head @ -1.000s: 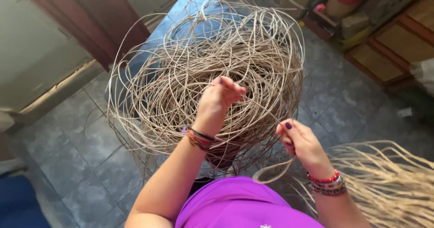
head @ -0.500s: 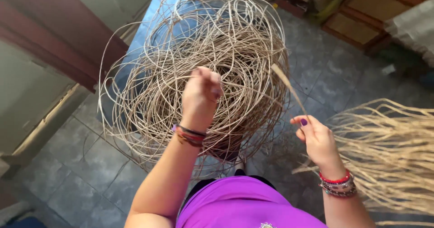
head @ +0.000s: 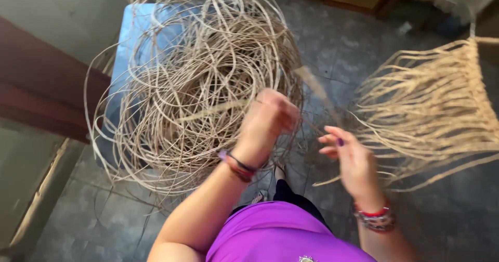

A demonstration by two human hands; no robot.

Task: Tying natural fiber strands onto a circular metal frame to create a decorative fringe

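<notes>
Big tangle of pale cane strips [head: 197,85] fills centre-left, piled on a blue stool or table [head: 127,38]; grey tiled floor [head: 78,215] below. At right, a bundle of straighter strips [head: 436,106] hangs fanned out, apart from the tangle. Judging by the bulk still knotted vs. the smaller straight bundle, sorting is partway at most; most of the mass is left to pull free.

L hand [head: 267,121] is up at the tangle's near edge, fingers curled closed, blurred w/ motion; seems to grip strands but cannot tell which. R hand [head: 348,158] is lower right, fingers loosely spread, thumb & forefinger pinching one strip [head: 317,88] that runs up toward the tangle's rim.

Vs. half a sec ago: L hand has lifted off the tangle's middle and come nearer the body. R hand sits closer in, strip now slanting back into the pile. View has swung right; more of the hanging bundle shows.
</notes>
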